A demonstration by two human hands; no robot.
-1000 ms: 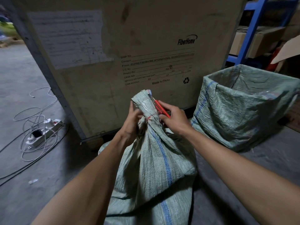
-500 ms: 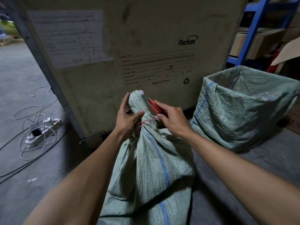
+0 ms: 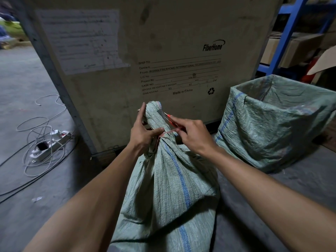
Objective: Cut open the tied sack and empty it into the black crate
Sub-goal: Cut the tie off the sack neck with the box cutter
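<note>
A green woven sack [image 3: 169, 188] with a blue stripe stands on the floor in front of me, its neck bunched and tied with a thin red string [image 3: 166, 133]. My left hand [image 3: 143, 133] pinches the neck at the knot, thumb on the string, fingers spread behind the top. My right hand [image 3: 192, 135] holds a red-handled cutter [image 3: 168, 117], its metal blade lying against the sack's neck above the knot, and its fingers also pinch the string's loose end. No black crate is in view.
A large wooden shipping box [image 3: 163, 51] stands right behind the sack. An open green sack-lined bin [image 3: 272, 122] sits to the right, below blue shelving [image 3: 283, 37]. At left, a white power strip [image 3: 49, 144] and loose cables lie on the concrete floor.
My left hand loosened from gripping the neck and now pinches at the knot with fingers spread. My right hand with the cutter pulled the string's end out to the right.
</note>
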